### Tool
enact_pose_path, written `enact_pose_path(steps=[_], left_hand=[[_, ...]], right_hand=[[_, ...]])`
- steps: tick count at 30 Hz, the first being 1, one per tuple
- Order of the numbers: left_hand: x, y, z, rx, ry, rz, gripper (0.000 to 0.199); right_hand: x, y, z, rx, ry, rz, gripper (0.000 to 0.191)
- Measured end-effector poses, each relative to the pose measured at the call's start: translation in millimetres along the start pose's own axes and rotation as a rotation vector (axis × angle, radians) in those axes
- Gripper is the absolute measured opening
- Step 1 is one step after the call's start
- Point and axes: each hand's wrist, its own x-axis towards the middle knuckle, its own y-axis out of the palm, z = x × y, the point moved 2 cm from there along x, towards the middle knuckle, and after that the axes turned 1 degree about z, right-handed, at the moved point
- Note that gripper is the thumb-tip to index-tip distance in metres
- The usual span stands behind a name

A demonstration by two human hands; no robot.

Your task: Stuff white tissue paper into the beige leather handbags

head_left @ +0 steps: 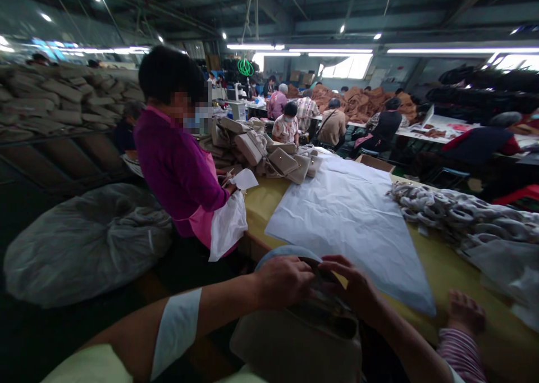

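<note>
A beige handbag (295, 346) is in front of me, low in the view, its top partly hidden by my hands. My left hand (283, 282) has its fingers closed over the raised curved handle (310, 261). Pale thin wrapping (286, 251) shows along the handle behind that hand. My right hand (356, 282) reaches in from the other side, its thumb and fingertips pinched at the same handle. Metal fittings near the handle's base are dim and blurred.
A large white sheet (337, 203) covers part of the yellow table (450, 259). Beige bags (286, 161) are piled behind it, wrapped ring-shaped handles (463, 211) at right. A co-worker in purple (177, 158) stands left; another person's hand (465, 313) rests at right.
</note>
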Motion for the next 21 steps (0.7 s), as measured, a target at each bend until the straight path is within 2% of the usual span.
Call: enact_pose_path(steps=[2, 5, 8, 10, 12, 15, 18, 21], left_hand=[[2, 9.7, 4, 0.12, 0.009, 0.06, 0.036], [8, 19.5, 10, 0.204, -0.069, 0.178, 0.046], [12, 19.6, 12, 0.224, -0.077, 0.253, 0.052], [11, 13.9, 12, 0.21, -0.043, 0.259, 0.047], [7, 4.7, 8, 0.175, -0.009, 0.236, 0.045], [-5, -9.7, 2, 0.176, 0.041, 0.107, 0.04], [-22, -12.8, 3, 0.276, 0.05, 0.007, 0.034], [-35, -7.1, 13, 0.373, -0.019, -0.02, 0.046]], right_hand=[[1, 0, 11, -0.253, -0.028, 0.123, 0.026], [4, -2, 22, -0.555, 0.06, 0.313, 0.027], [6, -9, 29, -0.649, 0.095, 0.383, 0.03], [4, -15, 34, -0.599, 0.046, 0.362, 0.032], [-2, -21, 38, -0.525, -0.074, 0.276, 0.033], [-12, -22, 38, -0.495, -0.189, 0.204, 0.031], [-20, -18, 32, -0.519, -0.132, 0.248, 0.035], [-23, -18, 32, -0.554, -0.077, 0.271, 0.037]])
